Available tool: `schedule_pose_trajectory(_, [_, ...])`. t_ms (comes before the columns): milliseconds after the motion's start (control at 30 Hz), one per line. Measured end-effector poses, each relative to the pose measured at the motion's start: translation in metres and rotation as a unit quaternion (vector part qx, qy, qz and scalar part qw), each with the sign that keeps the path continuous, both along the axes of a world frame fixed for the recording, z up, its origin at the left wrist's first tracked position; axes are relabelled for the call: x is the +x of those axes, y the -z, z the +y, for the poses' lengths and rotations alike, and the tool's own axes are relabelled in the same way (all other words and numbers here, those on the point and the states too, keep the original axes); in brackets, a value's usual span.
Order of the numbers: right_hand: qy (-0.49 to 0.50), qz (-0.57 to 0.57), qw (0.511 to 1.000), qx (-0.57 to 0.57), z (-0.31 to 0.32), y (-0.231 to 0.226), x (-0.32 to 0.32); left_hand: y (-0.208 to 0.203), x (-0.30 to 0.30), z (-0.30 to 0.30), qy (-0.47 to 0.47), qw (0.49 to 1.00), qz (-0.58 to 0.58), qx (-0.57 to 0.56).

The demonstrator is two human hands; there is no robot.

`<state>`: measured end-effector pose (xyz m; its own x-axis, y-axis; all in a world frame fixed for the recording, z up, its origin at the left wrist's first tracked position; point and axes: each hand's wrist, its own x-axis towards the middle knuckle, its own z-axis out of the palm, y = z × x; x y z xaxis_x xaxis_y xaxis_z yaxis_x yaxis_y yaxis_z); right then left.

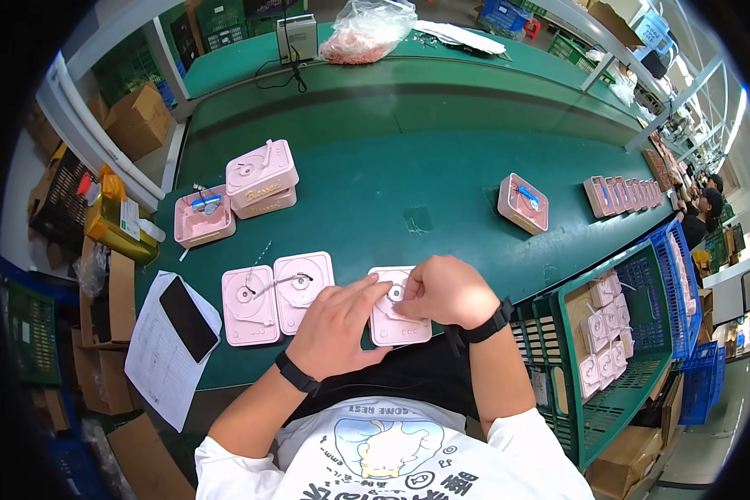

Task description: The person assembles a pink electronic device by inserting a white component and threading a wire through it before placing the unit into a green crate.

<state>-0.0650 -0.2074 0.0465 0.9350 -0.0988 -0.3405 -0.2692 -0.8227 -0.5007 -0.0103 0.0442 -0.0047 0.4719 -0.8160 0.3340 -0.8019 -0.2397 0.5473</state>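
A pink record-player-shaped panel lies at the table's near edge, between my hands. My left hand grips its left side, with the fingertips on top and the thumb by the near edge. Over the panel's upper right, my right hand has its fingers pinched together beside the small round hub. What they pinch, if anything, is hidden. To the left lie two similar pink panels, a left one and a right one; a small tool or wire stretches across them.
Stacked pink cases and an open case stand far left. Another open case and a case row sit right. A green crate holds pink panels. Papers and a black phone lie left.
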Motion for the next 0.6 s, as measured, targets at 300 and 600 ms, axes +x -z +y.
schedule_pose_trajectory(300, [-0.041,-0.14,0.989,0.01,-0.001,0.018,-0.018,-0.004,0.002,-0.001,0.022,1.0,0.009,0.014])
schedule_pose_trajectory(600, [-0.017,-0.36,0.932,0.04,-0.002,0.05,-0.03,-0.006,-0.001,-0.009,0.039,0.99,-0.104,0.085])
